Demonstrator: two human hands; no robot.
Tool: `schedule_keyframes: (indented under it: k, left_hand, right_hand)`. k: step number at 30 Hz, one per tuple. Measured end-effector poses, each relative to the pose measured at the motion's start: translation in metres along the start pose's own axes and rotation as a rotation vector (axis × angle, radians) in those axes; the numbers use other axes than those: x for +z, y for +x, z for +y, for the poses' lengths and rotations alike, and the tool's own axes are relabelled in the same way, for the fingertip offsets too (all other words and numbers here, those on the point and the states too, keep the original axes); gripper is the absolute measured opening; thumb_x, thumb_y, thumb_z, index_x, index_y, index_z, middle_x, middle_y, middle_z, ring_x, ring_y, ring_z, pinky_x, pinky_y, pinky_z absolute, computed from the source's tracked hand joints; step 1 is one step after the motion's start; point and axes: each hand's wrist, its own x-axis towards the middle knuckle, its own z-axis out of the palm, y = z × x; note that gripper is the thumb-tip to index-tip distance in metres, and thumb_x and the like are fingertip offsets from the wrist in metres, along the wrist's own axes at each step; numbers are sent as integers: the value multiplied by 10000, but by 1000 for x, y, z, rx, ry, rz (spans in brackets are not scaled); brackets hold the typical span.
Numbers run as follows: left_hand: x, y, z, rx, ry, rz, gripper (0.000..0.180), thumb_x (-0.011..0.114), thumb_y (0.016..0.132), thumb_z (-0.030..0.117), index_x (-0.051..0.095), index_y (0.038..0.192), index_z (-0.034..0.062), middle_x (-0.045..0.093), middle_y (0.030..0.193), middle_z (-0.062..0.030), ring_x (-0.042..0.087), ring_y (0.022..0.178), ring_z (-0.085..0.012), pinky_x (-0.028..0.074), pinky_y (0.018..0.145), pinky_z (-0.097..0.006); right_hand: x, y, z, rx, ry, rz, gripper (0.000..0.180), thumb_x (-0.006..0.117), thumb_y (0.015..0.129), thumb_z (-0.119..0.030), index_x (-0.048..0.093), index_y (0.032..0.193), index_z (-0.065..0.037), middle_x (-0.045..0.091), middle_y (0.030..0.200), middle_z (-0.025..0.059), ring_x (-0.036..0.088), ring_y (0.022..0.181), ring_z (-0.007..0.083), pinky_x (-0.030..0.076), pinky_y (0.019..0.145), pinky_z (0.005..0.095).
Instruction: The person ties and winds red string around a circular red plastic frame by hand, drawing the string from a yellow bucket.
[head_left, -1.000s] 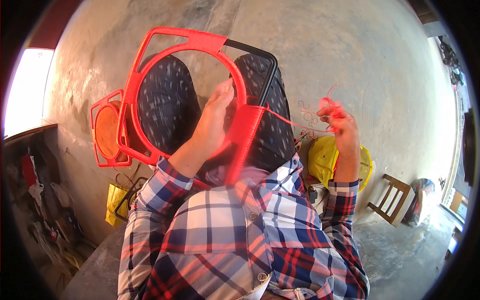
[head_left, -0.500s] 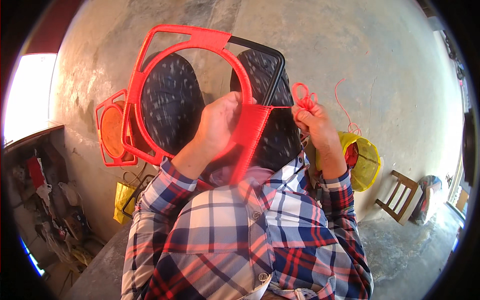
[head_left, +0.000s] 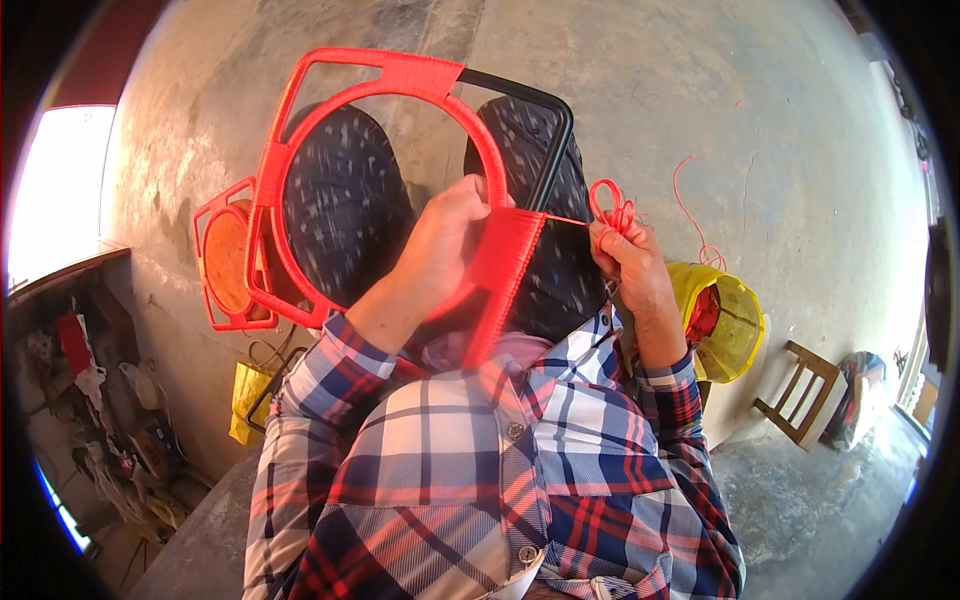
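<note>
Red cord [head_left: 614, 217], slack earlier, now runs straight from the frame [head_left: 506, 248].

Frame [head_left: 508, 252] over both knees [head_left: 345, 210], second frame [head_left: 243, 323] on the left, bag [head_left: 742, 332] right, stool [head_left: 800, 402] farther right

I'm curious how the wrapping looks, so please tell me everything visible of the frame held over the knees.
The frame has a circular ring inside a rounded-corner outline, joined by broad bands. Most is closely wrapped in red, plastic-looking cord; the upper-right corner is bare black rod, apparently metal. Whether it rests on the knees is unclear. The left grip holds it at the right-hand band, from inside the ring, and a red strand runs from that band to the right grip.
</note>
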Motion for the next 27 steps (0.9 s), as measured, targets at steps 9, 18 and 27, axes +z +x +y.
schedule_keyframes:
  k: [9,18,27]
  left_hand:
    - [-3,11,-2,-11,-4,53,179,421,733,50,517,883,24,577,888,-110,597,772,-205,538,725,-365]
    - [-7,3,-4,-31,-116,-61,267,464,810,70,528,1064,16,586,996,-99,614,898,-205,513,850,-357]
    - [-6,9,-5,97,-52,41,357,471,828,125,489,1171,26,560,1094,-89,568,1011,-202,479,899,-362]
  right_hand:
    - [4,-4,10,-52,-80,-3,212,580,926,-210,580,750,-94,454,620,-63,374,526,33,256,490,209]
    - [-23,18,15,128,-90,76,161,596,905,-256,629,858,-106,450,624,-70,343,503,34,241,473,210]
    - [0,30,-48,-421,-406,207,186,608,870,-138,620,1037,-57,608,769,13,538,657,90,423,564,244]
